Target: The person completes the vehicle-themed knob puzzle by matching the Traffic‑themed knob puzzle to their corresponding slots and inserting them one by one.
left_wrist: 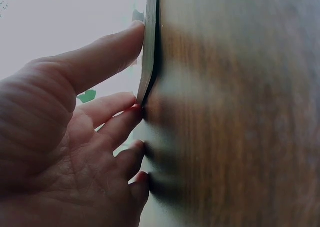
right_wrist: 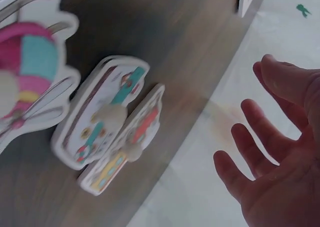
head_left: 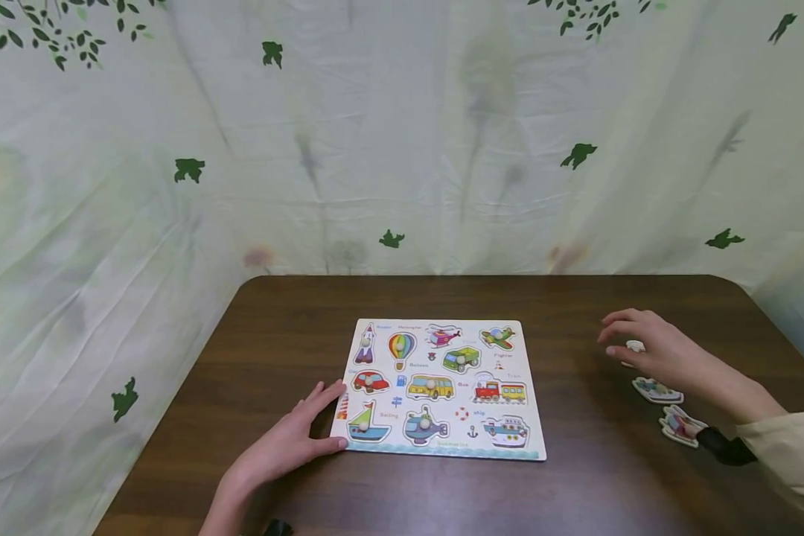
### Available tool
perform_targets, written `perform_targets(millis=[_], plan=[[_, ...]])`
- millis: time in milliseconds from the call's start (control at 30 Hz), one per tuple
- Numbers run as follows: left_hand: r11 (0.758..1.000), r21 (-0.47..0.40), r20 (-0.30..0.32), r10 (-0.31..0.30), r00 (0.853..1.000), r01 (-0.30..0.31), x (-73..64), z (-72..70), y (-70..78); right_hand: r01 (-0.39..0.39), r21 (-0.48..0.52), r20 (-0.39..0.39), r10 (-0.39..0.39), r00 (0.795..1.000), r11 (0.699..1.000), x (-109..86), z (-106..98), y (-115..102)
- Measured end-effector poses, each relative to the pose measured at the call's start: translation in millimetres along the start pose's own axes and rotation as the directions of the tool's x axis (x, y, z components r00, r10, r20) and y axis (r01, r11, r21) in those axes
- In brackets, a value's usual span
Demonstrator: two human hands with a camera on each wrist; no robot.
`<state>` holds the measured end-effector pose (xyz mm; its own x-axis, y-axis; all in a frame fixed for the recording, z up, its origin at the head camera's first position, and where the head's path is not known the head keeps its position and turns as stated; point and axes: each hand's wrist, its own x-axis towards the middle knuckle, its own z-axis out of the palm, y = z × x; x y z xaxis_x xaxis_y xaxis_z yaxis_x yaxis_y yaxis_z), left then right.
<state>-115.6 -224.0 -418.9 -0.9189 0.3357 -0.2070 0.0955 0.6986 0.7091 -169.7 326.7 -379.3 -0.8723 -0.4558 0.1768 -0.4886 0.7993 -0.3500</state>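
A white wooden peg puzzle board (head_left: pixel 465 406) with colourful vehicle pictures lies on the table. My left hand (head_left: pixel 288 439) touches its left edge with thumb and forefinger; in the left wrist view, the other fingers of that hand (left_wrist: pixel 75 137) spread toward the tabletop. Held above the table to the right of the board, my right hand (head_left: pixel 656 353) has loosely bent fingers and nothing in them. Near and below it lie knobbed puzzle pieces: a train piece (right_wrist: pixel 102 174), partly hidden in the head view, a ship piece (head_left: pixel 656 391) and a pink helicopter piece (head_left: pixel 680 426).
The brown wooden table (head_left: pixel 295 313) has rounded far corners. Behind it hangs a pale cloth (head_left: pixel 409 149) with green leaf prints. A dark band (head_left: pixel 726 447) sits at the right wrist, beside the helicopter piece in the head view.
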Motion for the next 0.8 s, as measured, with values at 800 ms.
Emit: perform_targets(millis=[800], plan=[[1.0, 0.019, 0.002, 0.006, 1.0, -0.006, 0.8, -0.8, -1.0, -0.041, 0.04, -0.079, 0.044, 0.996, 0.998, -69.8, 11, 47]])
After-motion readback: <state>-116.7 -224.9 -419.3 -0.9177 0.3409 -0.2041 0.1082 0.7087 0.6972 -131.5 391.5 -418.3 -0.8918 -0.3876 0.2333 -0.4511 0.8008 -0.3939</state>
